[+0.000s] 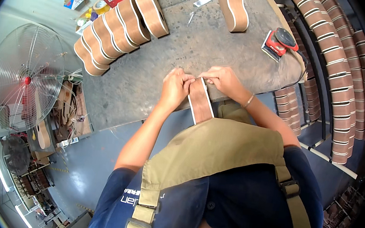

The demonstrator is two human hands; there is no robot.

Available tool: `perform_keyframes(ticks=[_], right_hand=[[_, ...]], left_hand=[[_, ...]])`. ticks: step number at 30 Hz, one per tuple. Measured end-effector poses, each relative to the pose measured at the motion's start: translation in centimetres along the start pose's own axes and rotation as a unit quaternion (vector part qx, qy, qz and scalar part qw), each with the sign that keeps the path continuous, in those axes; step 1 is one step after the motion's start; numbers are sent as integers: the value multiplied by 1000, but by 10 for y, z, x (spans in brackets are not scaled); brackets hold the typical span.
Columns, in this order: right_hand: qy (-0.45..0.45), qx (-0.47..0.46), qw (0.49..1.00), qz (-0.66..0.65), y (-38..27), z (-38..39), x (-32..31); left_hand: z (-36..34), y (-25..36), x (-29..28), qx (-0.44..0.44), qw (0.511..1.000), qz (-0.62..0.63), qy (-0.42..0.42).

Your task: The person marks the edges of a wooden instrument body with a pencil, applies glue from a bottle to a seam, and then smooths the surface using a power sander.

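Observation:
A brown wooden piece with white edging (200, 102) extends from the near edge of the grey bench toward my olive apron. My left hand (175, 86) has its fingers curled at the top left of this piece, thumb and fingertips on it. My right hand (225, 84) pinches at the top end from the right, its fingertips close to those of my left hand. Whether anything small is between those fingertips is too small to make out.
Curved white-edged wooden rims (109, 36) stand in a row at back left; another (232, 10) lies at the back. A red sander (277, 45) sits at right, a large fan (26, 75) at left. Racks of banded rims (339, 90) line the right.

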State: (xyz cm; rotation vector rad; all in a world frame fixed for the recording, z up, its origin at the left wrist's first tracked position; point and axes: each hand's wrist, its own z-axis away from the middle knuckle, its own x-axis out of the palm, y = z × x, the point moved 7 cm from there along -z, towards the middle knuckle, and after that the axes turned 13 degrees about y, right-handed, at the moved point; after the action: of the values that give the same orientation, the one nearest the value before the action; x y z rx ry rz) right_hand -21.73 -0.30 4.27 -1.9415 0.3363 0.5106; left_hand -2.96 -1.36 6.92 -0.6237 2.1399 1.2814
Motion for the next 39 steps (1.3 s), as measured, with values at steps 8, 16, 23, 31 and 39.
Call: perform_keyframes(ticks=[8, 16, 23, 31, 39], right_hand=[[31, -16, 999, -24, -47, 55, -14], [-154, 75, 984, -59, -50, 87, -14], [13, -45, 999, 27, -43, 18, -28], [68, -60, 996, 11, -39, 52, -16], [-100, 135, 984, -62, -51, 91, -24]], left_hand=[[68, 44, -15, 156, 983, 3, 93], [85, 44, -12, 4, 960, 219, -173], [25, 43, -20, 43, 999, 28, 12], [43, 49, -19, 107, 994, 18, 29], [82, 54, -12, -29, 984, 153, -88]])
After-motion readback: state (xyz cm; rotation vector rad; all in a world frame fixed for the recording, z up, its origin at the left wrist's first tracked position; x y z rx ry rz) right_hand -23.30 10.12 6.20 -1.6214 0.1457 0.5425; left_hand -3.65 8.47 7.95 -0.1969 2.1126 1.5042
